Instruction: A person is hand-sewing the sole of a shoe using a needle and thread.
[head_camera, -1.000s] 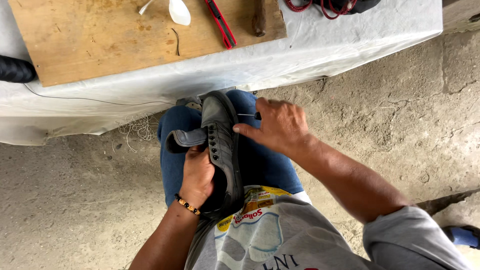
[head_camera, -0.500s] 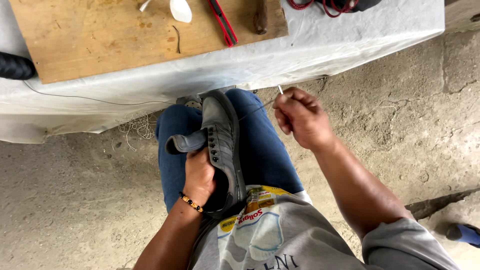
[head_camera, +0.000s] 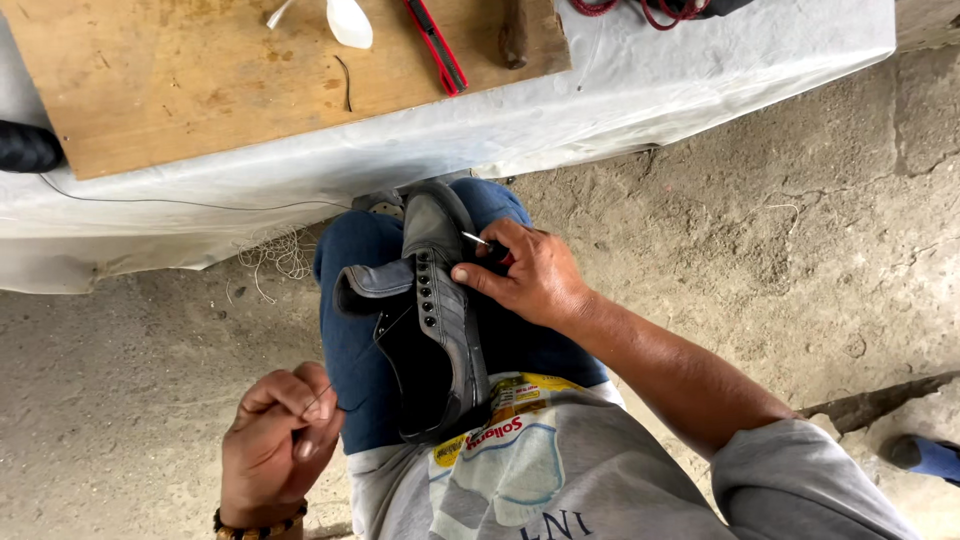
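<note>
Hands flank the shoe (head_camera: 440, 320): right (head_camera: 530, 275) touching, left (head_camera: 280, 440) apart.

No packages, signs or screens in view; only printed matter is graphic on person's grey T-shirt (head_camera: 560, 480), at bottom centre just below heel end of dark shoe on lap: yellow band at top edge, red lettering beneath, then rounded white shape outlined in blue, dark lettering lower down at frame edge; print partly folded and cut off by frame, upper part touching shoe
</note>
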